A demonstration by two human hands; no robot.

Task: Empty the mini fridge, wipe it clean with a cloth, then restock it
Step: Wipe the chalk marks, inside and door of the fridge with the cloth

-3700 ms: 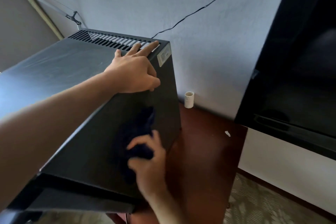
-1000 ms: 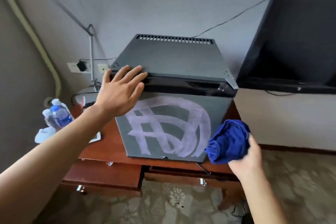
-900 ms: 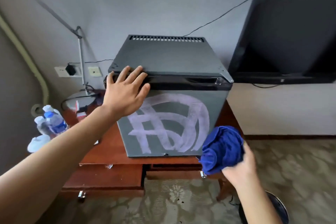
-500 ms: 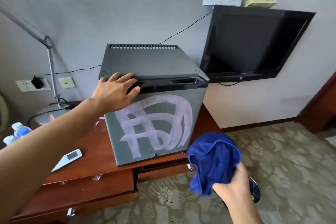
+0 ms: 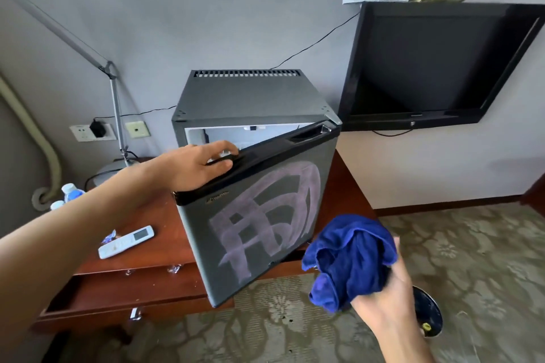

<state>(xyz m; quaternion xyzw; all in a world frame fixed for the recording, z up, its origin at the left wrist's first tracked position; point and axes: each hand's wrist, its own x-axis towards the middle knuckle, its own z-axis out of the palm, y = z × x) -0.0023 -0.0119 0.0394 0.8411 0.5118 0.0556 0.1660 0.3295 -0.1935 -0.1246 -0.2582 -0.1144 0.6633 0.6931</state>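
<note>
1 left hand (image 5: 203, 166) grips the door's (image 5: 259, 215) top edge (ajar), right hand (image 5: 386, 300) holding cloth (image 5: 351, 259).

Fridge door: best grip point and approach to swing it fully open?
Probably the black top trim of the door at its free corner, where the left hand already grips it. Come from above, fingers hooking over the edge into the gap; hinge looks to be on the right, so that corner gives most leverage.

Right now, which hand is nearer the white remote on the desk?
Left. The left hand grips the fridge door's top edge, above the remote; the right hand holds the blue cloth beyond the door.
</note>
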